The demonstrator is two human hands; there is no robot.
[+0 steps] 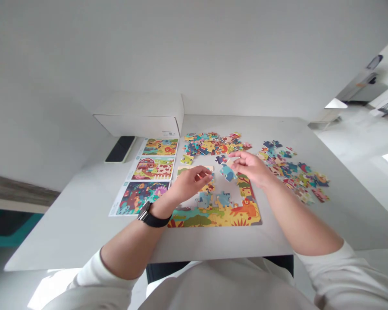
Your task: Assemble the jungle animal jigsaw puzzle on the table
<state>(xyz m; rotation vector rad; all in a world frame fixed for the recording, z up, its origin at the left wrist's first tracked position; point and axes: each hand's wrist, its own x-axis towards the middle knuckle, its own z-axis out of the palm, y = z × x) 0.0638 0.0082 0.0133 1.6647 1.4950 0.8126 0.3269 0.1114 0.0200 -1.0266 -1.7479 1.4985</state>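
My right hand (251, 168) pinches a blue elephant-patterned puzzle piece (227, 172) by its upper right edge, above the open middle of a partly joined jigsaw puzzle (210, 218). To the left, my left hand (191, 184) hovers over the puzzle with its fingers curled and tips close together. A speck of blue shows at those fingertips, too small to name. The puzzle's bottom and right borders are joined, with a lion at the lower right. Inside lie two blue pieces (224, 199). My left hand covers part of the puzzle's left side.
Loose puzzle pieces (210, 145) are heaped behind the puzzle, and more pieces (291, 168) spread at the right. A picture sheet (152, 168) with three scenes lies left, beside a phone (120, 149). A white box (139, 125) stands at the back against the wall.
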